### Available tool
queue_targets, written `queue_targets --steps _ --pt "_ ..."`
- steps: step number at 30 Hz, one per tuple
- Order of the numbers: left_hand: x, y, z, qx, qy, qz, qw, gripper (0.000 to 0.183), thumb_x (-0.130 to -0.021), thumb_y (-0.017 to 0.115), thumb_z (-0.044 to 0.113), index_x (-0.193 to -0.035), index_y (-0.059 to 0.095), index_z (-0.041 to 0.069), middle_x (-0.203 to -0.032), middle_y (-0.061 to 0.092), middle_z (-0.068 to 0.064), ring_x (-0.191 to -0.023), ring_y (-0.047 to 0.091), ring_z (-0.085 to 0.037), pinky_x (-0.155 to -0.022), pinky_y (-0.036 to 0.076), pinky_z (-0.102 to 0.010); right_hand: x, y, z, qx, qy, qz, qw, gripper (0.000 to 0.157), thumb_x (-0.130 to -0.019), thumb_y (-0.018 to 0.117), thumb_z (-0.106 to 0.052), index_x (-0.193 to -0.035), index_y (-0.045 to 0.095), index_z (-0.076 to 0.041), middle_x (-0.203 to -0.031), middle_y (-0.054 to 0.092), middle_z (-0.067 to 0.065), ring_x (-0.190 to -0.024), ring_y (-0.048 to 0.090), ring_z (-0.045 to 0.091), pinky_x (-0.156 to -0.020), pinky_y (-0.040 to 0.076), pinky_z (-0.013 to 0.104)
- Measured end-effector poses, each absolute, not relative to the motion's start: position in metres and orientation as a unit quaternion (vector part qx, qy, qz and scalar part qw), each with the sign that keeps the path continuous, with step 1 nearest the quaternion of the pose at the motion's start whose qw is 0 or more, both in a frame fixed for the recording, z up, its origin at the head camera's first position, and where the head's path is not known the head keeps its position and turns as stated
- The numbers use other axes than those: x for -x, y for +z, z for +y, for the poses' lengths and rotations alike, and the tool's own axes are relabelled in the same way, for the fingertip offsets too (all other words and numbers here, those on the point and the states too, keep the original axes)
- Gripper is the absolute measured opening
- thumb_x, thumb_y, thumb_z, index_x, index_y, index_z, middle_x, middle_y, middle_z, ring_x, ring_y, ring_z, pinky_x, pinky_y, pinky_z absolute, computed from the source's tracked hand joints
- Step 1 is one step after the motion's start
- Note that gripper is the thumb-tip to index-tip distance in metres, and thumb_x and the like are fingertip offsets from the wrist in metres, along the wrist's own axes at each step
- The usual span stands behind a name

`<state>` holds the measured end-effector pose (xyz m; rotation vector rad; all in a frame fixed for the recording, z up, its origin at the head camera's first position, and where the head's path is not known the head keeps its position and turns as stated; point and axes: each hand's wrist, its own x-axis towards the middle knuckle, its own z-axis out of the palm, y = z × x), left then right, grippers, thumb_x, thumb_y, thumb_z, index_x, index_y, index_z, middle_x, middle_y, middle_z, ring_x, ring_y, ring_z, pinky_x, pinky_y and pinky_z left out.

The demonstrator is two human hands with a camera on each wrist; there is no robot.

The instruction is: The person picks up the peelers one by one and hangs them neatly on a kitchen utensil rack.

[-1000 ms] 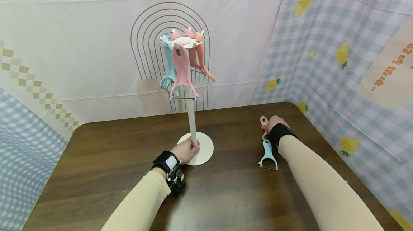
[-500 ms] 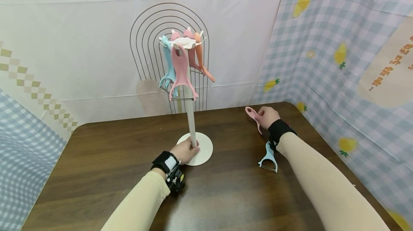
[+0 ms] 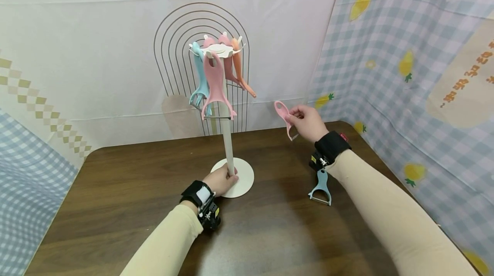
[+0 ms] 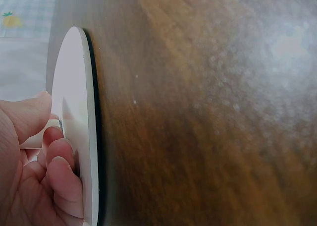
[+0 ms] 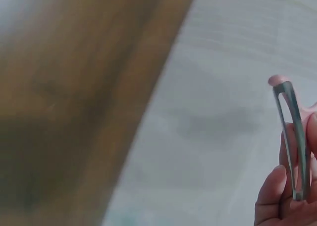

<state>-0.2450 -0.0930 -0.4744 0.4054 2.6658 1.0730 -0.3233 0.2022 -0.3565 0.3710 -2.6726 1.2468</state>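
My left hand (image 3: 220,181) grips the white pole (image 3: 228,147) of an upright stand just above its round base (image 3: 244,178); in the left wrist view the fingers (image 4: 63,179) curl close over that base. Raised above the table's back right, my right hand (image 3: 308,123) pinches a pink peeler (image 3: 283,111) by its handle, the loop end pointing up and left. Its metal blade (image 5: 296,132) faces the right wrist camera. On the stand's top ring (image 3: 219,50) hang a pink peeler (image 3: 216,81), an orange peeler (image 3: 239,68), blue ones and further pink ones behind.
A blue peeler (image 3: 321,188) lies on the brown wooden table (image 3: 154,224) below my right wrist, its handle end partly covered. A white cloth (image 3: 96,53) backs the table, with a checked cloth (image 3: 386,74) along the right side and another (image 3: 31,181) at the left.
My right hand has lifted the pink peeler from beside the blue one, moving it up and left toward the stand. My left hand has stayed on the pole.
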Motion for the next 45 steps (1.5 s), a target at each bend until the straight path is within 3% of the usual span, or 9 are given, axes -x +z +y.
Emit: queue_targets --steps 12,23,39,45 --pt "0.241 -0.470 -0.092 -0.128 0.365 0.914 0.126 0.016 -0.097 0.059 0.017 -0.106 0.055 0.005 -0.078 0.056 -0.003 -0.074 0.053 -0.017 -0.073 0.045 -0.033 0.297 -0.283 0.157 -0.215 0.571 -0.788 0.076 0.022 -0.093 0.066 -0.024 -0.103 0.064 -0.004 -0.087 0.067 0.009 -0.081 0.060 0.024 -0.065 0.045 0.028" --pt "0.240 -0.469 -0.093 -0.131 0.363 0.913 0.128 0.017 -0.097 0.059 0.017 -0.107 0.054 0.004 -0.080 0.055 -0.005 -0.074 0.053 -0.018 -0.073 0.044 -0.035 0.276 -0.240 0.135 -0.265 0.632 -0.725 0.067 0.020 -0.093 0.066 -0.019 -0.104 0.065 -0.003 -0.094 0.067 0.011 -0.083 0.059 0.022 -0.078 0.047 0.031" --pt "0.246 -0.478 -0.093 -0.134 0.364 0.914 0.121 0.017 -0.097 0.061 0.018 -0.106 0.054 0.005 -0.078 0.054 -0.004 -0.071 0.052 -0.018 -0.069 0.043 -0.034 0.270 -0.217 0.115 -0.280 0.666 -0.690 0.048 0.020 -0.091 0.067 -0.016 -0.104 0.066 -0.001 -0.092 0.068 0.014 -0.081 0.058 0.023 -0.078 0.048 0.031" --pt "0.244 -0.475 -0.093 -0.137 0.362 0.914 0.123 0.017 -0.096 0.061 0.017 -0.106 0.054 0.005 -0.078 0.054 -0.004 -0.071 0.052 -0.018 -0.069 0.044 -0.034 0.269 -0.216 0.114 -0.280 0.655 -0.700 0.046 0.022 -0.090 0.069 -0.017 -0.105 0.068 -0.002 -0.095 0.065 0.024 -0.081 0.059 0.026 -0.078 0.049 0.032"
